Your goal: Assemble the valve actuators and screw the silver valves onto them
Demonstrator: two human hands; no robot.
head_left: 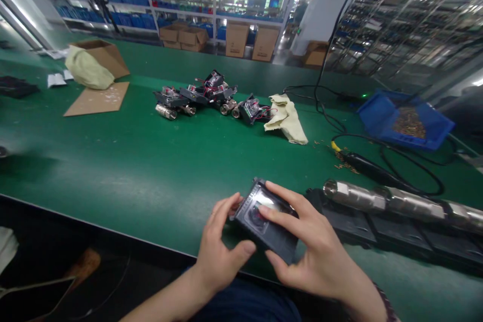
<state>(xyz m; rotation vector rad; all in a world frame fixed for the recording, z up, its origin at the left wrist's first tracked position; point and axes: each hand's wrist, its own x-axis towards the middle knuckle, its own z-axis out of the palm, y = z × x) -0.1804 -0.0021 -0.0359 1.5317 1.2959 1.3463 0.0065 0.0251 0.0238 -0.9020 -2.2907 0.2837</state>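
Observation:
Just above the near edge of the bench I hold a black box-shaped device (277,236) with a clear window and a round dark part on its face. My right hand (311,246) grips its right side, with the index finger lying on the face by the round part. Around the left end curls my left hand (222,241), its fingertips partly hidden behind the device and its thumb near the lower edge. Beside my right hand lies a row of black units with metal cylindrical fittings (352,195).
Several opened black units with red wires (199,93) lie across the middle. A yellowish cloth (287,118) sits beside them. At right are a black corded screwdriver-like tool (372,170), loose screws and a blue bin (433,133). Cardboard (100,100) lies far left.

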